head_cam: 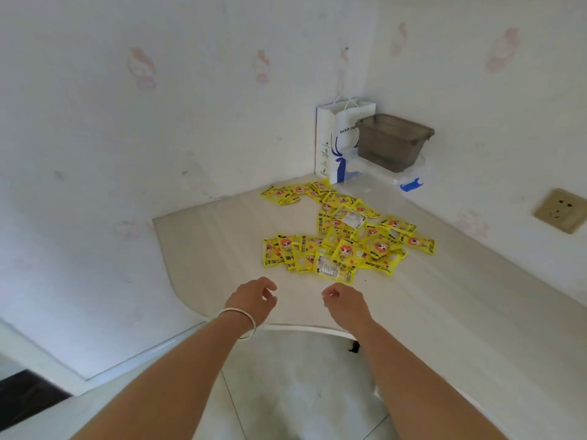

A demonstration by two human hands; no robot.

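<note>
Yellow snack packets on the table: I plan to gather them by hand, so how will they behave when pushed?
The yellow packets look flat and thin, so probably light and floppy. Their glossy film suggests they'd slide over the smooth table and each other.

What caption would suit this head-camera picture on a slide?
Left hand and right hand, both empty, reach toward yellow packets scattered on a pale table; paper bag and grey box behind.

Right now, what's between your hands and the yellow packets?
Just bare tabletop separates the left hand and right hand from the yellow packets, in the head view.
</note>
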